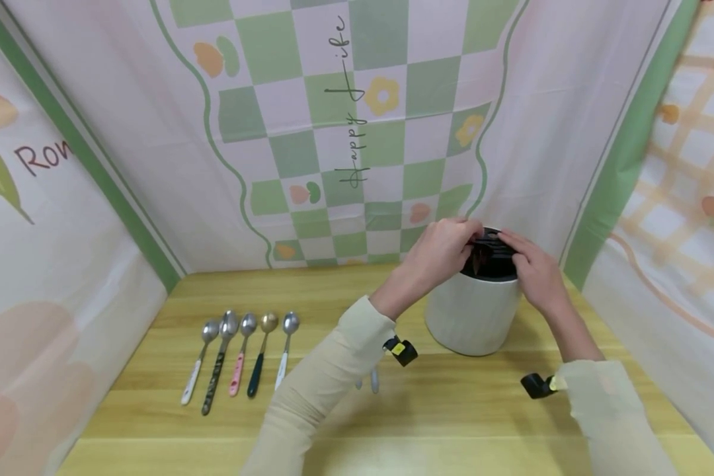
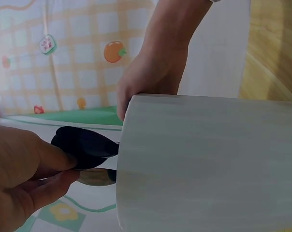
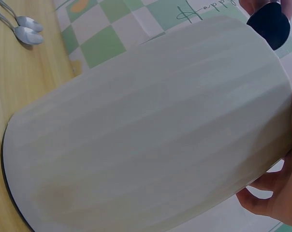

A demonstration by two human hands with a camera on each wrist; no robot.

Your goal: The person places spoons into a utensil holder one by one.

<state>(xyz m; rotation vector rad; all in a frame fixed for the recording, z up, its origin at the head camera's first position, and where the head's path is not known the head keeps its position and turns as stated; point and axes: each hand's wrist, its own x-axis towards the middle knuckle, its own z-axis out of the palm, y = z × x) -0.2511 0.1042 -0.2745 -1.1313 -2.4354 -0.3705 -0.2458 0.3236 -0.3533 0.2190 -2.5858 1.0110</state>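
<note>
A tall white utensil holder (image 1: 473, 317) with a dark inside stands upright on the right of the table. At its mouth my left hand (image 1: 446, 244) pinches a dark spoon (image 2: 83, 145) by its bowl, which sticks out past the rim. A second, brownish bowl (image 2: 97, 177) shows right beside it in the left wrist view; the handles are hidden by the holder. My right hand (image 1: 535, 271) grips the rim on the opposite side, fingers laid over the top edge and thumb lower down.
Several spoons lie in a row at the left of the wooden table (image 1: 214, 436), including a pink-handled spoon (image 1: 237, 373) and a green-handled spoon (image 1: 256, 375). Two pale handle ends (image 1: 375, 381) show beside my left sleeve. Patterned cloth (image 1: 357, 132) hangs behind the table.
</note>
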